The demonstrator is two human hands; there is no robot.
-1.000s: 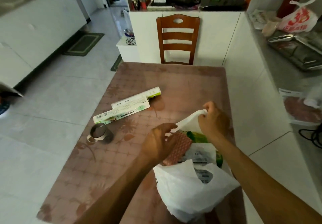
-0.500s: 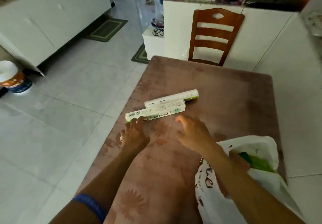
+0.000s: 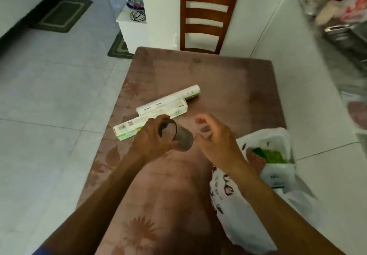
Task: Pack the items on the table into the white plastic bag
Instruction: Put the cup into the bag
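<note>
My left hand (image 3: 153,141) grips a dark, see-through cup (image 3: 176,135), lifted above the brown table (image 3: 228,80) and tilted with its mouth towards me. Just right of the cup, my right hand (image 3: 216,141) hovers with its fingers apart and nothing in it. Behind the hands lie two long white-and-green boxes: one (image 3: 127,130) partly hidden by my left hand, the other (image 3: 164,108) beyond it, with a white roll (image 3: 188,94) against its far side. The white plastic bag (image 3: 234,201) lies open at the table's right front edge, with green and red packets (image 3: 268,155) inside.
A wooden chair (image 3: 206,16) stands at the far end of the table, against white cabinets. A white counter (image 3: 297,66) runs along the table's right side with a metal tray and bags on it. Tiled floor with green mats lies to the left.
My left hand has taken hold of the cup and lifted it off the table. My right hand has moved from the bag to beside the cup.
</note>
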